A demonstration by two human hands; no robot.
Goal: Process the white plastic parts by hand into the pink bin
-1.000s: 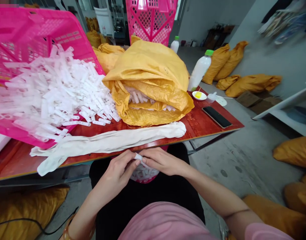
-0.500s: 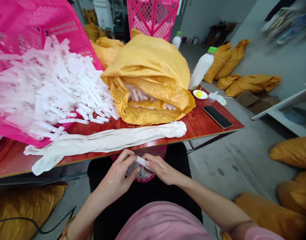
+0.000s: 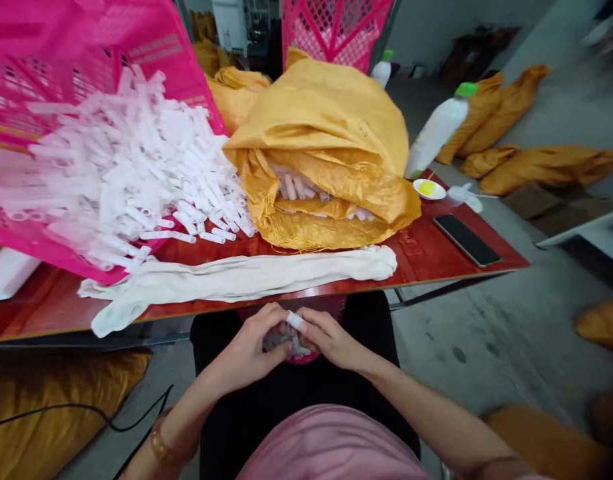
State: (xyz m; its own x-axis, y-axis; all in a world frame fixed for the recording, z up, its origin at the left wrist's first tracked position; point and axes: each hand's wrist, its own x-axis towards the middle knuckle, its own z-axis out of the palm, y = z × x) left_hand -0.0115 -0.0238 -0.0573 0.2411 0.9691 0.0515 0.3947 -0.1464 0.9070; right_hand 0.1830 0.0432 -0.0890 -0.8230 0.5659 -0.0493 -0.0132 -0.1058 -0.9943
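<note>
Between my hands, over my lap, is a short white plastic tube [image 3: 295, 321]. My right hand [image 3: 331, 339] pinches it between thumb and fingers, covering its right part. The curled fingers of my left hand [image 3: 259, 343] meet the tube's left end, while the left thumb lies lower. Below the hands, a pink container [image 3: 303, 359] sits in my lap with white pieces inside, partly hidden by the fingers. On the table, a heap of similar white tubes [image 3: 186, 160] spills from a tipped pink basket [image 3: 186, 60].
A yellow sack [image 3: 336, 120] with tubes in its mouth lies on the red table [image 3: 413, 257]. White fabric [image 3: 256, 275] runs along the front edge. A phone [image 3: 467, 240], small dish [image 3: 429, 189] and green-capped bottle [image 3: 439, 130] stand at right. Filled sacks [image 3: 551, 167] rest on the floor.
The view has shifted, so the table and its things appear further right. The tube between my hands shows less of its length, with my fingers closer together around it.
</note>
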